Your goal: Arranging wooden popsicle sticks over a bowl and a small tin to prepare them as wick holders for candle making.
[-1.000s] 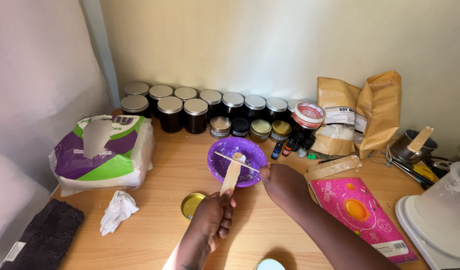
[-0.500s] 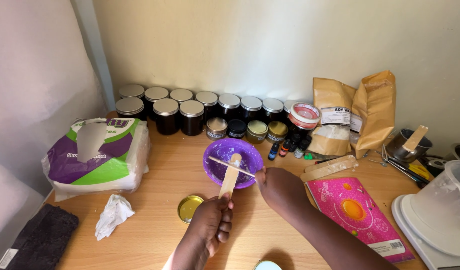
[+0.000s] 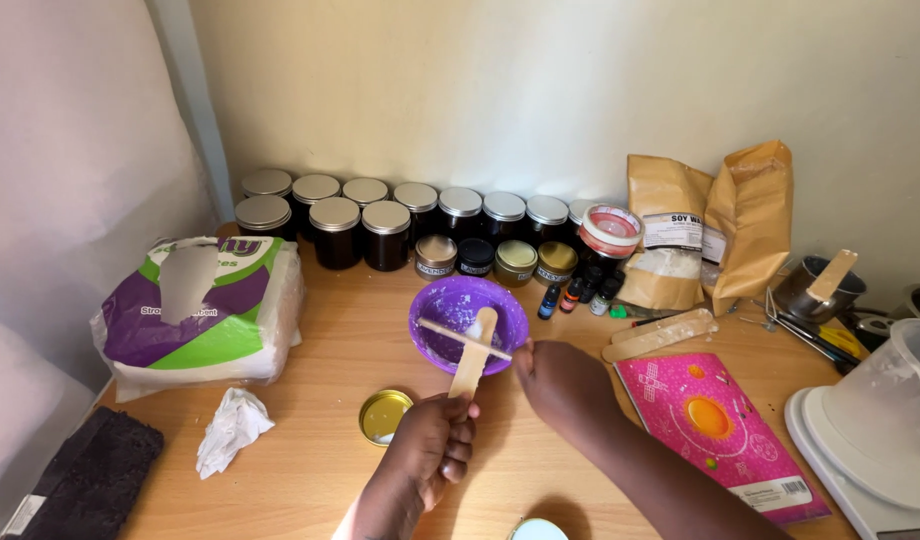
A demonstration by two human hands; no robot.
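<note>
Left hand (image 3: 425, 455) pinching wide wooden stick (image 3: 473, 355), tip raised over purple bowl (image 3: 468, 323). Right hand (image 3: 563, 383) closed on thin skewer (image 3: 463, 339) laid across stick and bowl. Gold lid (image 3: 384, 415) just left on table (image 3: 340, 330).

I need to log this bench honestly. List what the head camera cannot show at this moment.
- Contents of the round purple plastic bowl: partly covered by the flat wooden spatula held in the left hand.
- Right hand fingers: curled under, so their grip on the thin wooden stick is hidden.
- Small round pale object: cut off by the bottom edge.
- White plastic jug: cut off by the right edge.
</note>
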